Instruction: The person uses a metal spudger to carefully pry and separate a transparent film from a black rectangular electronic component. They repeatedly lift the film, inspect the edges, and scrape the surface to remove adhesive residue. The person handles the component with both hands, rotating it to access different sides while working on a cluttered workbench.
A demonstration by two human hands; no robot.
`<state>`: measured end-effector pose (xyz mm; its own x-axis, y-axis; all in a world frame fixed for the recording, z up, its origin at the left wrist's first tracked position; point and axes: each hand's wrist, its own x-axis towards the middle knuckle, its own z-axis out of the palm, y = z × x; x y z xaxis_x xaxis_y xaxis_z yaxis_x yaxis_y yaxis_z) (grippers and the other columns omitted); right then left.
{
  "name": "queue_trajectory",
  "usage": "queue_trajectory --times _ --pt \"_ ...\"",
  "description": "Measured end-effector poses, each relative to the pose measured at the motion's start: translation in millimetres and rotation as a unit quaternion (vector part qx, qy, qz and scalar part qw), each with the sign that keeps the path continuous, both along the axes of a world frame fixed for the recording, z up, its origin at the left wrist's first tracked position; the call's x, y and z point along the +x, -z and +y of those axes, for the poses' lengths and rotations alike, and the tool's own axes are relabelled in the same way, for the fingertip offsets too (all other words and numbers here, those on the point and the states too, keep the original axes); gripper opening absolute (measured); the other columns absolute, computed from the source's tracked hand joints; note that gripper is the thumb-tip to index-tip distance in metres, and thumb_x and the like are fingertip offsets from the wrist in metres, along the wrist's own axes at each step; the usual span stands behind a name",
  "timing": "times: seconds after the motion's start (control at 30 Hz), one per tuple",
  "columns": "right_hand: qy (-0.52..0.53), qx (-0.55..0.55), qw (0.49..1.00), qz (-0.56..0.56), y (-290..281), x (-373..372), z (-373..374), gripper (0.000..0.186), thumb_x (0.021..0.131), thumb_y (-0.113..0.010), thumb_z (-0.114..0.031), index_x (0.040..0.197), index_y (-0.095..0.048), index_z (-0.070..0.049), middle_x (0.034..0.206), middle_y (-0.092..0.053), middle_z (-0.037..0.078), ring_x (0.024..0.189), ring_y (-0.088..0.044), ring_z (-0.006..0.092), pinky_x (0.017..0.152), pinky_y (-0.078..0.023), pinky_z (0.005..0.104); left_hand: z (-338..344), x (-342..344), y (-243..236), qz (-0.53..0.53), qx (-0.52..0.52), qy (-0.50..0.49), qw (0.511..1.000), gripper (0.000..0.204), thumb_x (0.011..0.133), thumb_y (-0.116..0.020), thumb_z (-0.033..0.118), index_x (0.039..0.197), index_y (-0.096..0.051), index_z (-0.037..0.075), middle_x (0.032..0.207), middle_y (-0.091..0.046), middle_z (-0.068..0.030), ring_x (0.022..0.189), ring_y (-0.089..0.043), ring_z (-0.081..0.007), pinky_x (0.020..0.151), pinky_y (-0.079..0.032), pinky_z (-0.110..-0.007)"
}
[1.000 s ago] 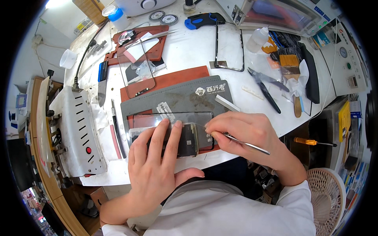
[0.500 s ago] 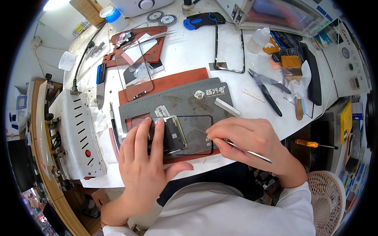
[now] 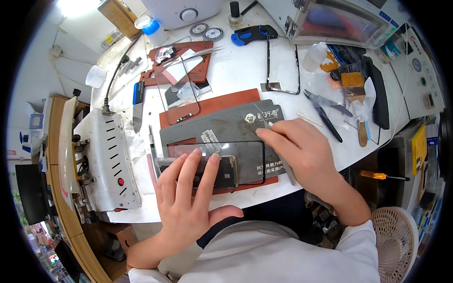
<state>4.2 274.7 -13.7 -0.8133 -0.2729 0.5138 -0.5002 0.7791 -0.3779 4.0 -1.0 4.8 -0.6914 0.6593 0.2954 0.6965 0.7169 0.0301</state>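
Left hand [image 3: 191, 188]: fingers apart, on black-bordered glass panel [image 3: 250, 162], near part of grey mat [image 3: 226, 120], left end hidden | right hand [image 3: 299, 148]: fingers clamped on slim tool [image 3: 288, 173], middle covered

A loose white shirt [image 3: 264, 258] is hanging in soft creases, its short sleeves [image 3: 359, 239] ending near the elbows [image 3: 357, 213] and leaving the forearms [image 3: 343, 194], the left hand [image 3: 189, 203] and the right hand [image 3: 306, 153] bare, while dark blue cloth [image 3: 281, 207] is showing beyond the shirt's rounded, grey-shaded front edge [image 3: 257, 223].
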Motion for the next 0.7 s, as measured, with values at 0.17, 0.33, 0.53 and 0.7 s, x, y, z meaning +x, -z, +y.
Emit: queue_trajectory --times 0.17,0.33,0.53,0.7 --pt "0.039 0.019 0.998 0.040 -7 2 -6 0.049 0.084 -0.078 -0.007 0.132 -0.069 -0.005 0.109 -0.070 0.011 0.095 -0.067 0.0274 0.081 -0.055 0.0419 -4 7 2 0.008 0.036 0.001 0.999 0.094 0.089 -0.058 0.080 0.143 -0.065 0.003 0.144 -0.060 -0.0178 0.128 -0.057 -0.0362 0.103 -0.046 -0.047" --pt "-0.046 -0.308 0.913 -0.263 -16 18 -49 0.077 0.089 -0.085 -0.023 0.154 -0.046 -0.008 0.117 -0.075 0.012 0.102 -0.074 0.0292 0.087 -0.060 0.0395 -6 14 3 0.035 0.084 0.007 0.996 0.098 0.090 -0.057 0.080 0.144 -0.062 -0.002 0.139 -0.064 -0.0176 0.124 -0.059 -0.0360 0.103 -0.045 -0.046" --pt "-0.050 -0.414 0.866 -0.275 -13 20 -84 0.059 0.093 -0.076 -0.007 0.147 -0.052 -0.009 0.104 -0.076 0.011 0.087 -0.078 0.0226 0.076 -0.062 0.0347 -15 15 -17 0.098 0.124 0.004 0.987 0.094 0.094 -0.059 0.075 0.143 -0.060 -0.005 0.129 -0.069 -0.0141 0.112 -0.062 -0.0310 0.090 -0.046 -0.042" --pt "-0.068 -0.397 0.881 -0.247 -38 28 -91 0.056 0.093 -0.076 -0.001 0.145 -0.056 -0.007 0.103 -0.073 0.004 0.090 -0.069 0.0075 0.077 -0.057 0.0240 -20 10 -41 0.138 0.199 0.016 0.970 0.060 0.099 -0.077 0.028 0.144 -0.058 -0.008 0.103 -0.071 -0.0114 0.079 -0.064 -0.0219 0.073 -0.047 -0.035"
